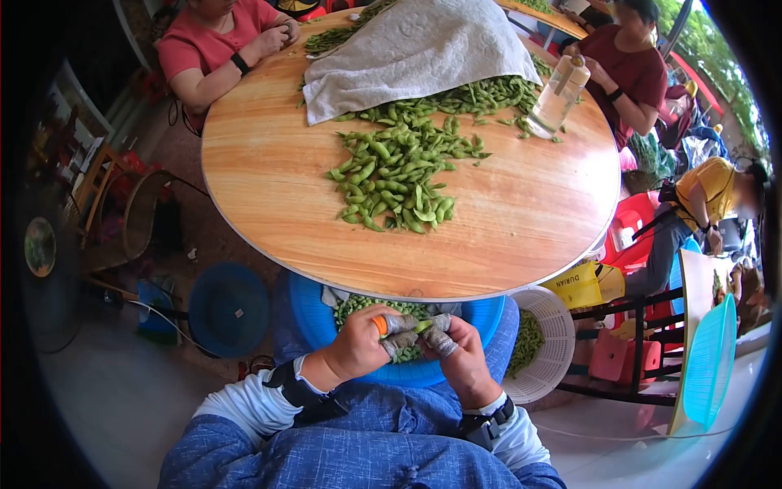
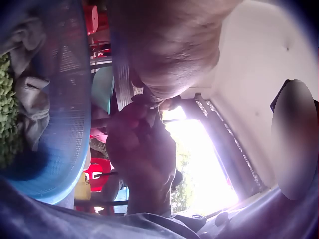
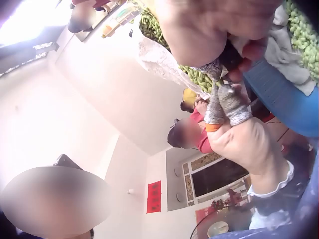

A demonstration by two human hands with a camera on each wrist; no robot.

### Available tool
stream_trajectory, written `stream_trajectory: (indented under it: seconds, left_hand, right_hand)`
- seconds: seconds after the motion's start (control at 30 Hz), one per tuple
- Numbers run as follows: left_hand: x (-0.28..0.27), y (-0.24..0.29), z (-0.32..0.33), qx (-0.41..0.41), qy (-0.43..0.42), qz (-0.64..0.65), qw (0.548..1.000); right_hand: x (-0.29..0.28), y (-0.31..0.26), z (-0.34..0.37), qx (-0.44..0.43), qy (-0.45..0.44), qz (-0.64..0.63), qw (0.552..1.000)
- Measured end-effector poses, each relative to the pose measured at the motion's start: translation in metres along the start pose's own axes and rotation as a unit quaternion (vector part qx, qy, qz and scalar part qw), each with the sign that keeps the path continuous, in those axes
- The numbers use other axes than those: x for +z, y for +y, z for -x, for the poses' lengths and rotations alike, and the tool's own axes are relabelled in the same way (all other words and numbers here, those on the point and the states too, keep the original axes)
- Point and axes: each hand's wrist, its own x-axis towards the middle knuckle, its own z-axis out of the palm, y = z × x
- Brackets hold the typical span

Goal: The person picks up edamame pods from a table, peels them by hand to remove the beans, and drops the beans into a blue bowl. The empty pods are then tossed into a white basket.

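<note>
Over a blue basin (image 1: 305,314) held between the knees, my two hands meet at a green edamame pod (image 1: 423,326). My left hand (image 1: 362,342) pinches one end of it with wrapped grey fingertips; an orange band circles one finger. From the other side, my right hand (image 1: 463,359) pinches the pod with fingertips wrapped the same way. Shelled green beans (image 1: 350,306) lie in the basin beneath. In the right wrist view the left hand (image 3: 249,144) shows its wrapped fingers close against the right hand (image 3: 209,35). The left wrist view is dark around the fingertips.
A round wooden table (image 1: 269,179) bears a pile of edamame pods (image 1: 399,171), a grey towel (image 1: 423,49) and a water bottle (image 1: 558,96). A white basket (image 1: 558,350) with pods stands at the right, another blue basin (image 1: 228,306) at the left. Other people sit around.
</note>
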Motion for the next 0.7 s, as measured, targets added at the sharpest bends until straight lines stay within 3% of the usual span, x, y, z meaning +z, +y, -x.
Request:
stream_trajectory:
  seconds: [0.07, 0.13, 0.2, 0.23, 0.37, 0.4, 0.47, 0.5, 0.6, 0.7]
  left_hand:
    - [0.005, 0.002, 0.0, -0.141, 0.008, 0.19, 0.972]
    - [0.008, 0.002, 0.001, -0.244, 0.006, 0.348, 0.905]
    - [0.009, -0.005, 0.005, -0.312, -0.007, 0.471, 0.825]
    - [0.007, -0.008, 0.005, -0.303, -0.029, 0.44, 0.845]
    - [-0.003, -0.012, -0.001, -0.295, -0.105, 0.33, 0.891]
    - [-0.005, -0.012, -0.003, -0.298, -0.12, 0.307, 0.896]
    - [-0.003, -0.017, -0.004, -0.23, -0.119, 0.258, 0.931]
    - [-0.002, -0.019, -0.006, -0.195, -0.119, 0.233, 0.945]
    - [-0.003, -0.017, -0.007, -0.266, -0.175, 0.215, 0.923]
    - [0.001, -0.017, -0.007, -0.256, -0.2, 0.102, 0.94]
  right_hand:
    - [0.001, 0.001, 0.0, -0.052, -0.005, 0.053, 0.997]
    - [-0.004, 0.004, 0.0, -0.098, -0.016, 0.141, 0.985]
    - [-0.004, -0.005, -0.002, -0.212, -0.048, 0.336, 0.916]
    - [-0.003, -0.009, -0.003, -0.265, -0.063, 0.427, 0.862]
    - [-0.006, -0.009, -0.003, -0.225, -0.088, 0.485, 0.841]
    - [-0.007, -0.009, -0.003, -0.209, -0.084, 0.467, 0.855]
    - [-0.007, -0.009, -0.005, -0.176, -0.078, 0.431, 0.881]
    - [-0.007, -0.011, -0.005, -0.182, -0.083, 0.455, 0.868]
    - [-0.005, -0.014, -0.004, -0.208, -0.095, 0.521, 0.822]
    - [0.001, -0.013, -0.003, -0.232, -0.089, 0.564, 0.787]
